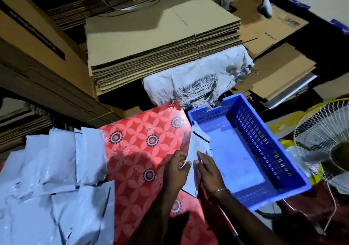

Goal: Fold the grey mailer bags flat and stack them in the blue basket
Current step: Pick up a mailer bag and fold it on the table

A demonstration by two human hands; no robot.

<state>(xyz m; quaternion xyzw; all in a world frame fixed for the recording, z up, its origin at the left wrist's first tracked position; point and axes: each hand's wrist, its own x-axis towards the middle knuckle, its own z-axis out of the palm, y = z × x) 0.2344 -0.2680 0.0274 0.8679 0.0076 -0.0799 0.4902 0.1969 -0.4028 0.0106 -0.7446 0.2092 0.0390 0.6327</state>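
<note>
Grey mailer bag (196, 146) held at near-left rim of blue basket (294, 165), gripped from both sides for folding. Left hand (174, 171) curled on left edge; right hand (208, 171) fingers laid on right edge, grip possibly a pinch. Basket bottom seen bare. Unfolded mailer pile (54, 178) kept left on red cloth (143, 150), within reach.

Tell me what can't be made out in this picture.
Head view only:
- Grey plastic mailer bag held by the left hand and right hand: its fold state is blurred and partly behind the fingers.
- Pile of grey mailer bags: count unclear, cut by the left and bottom edges.
- Blue slotted plastic basket: overexposed floor.
</note>
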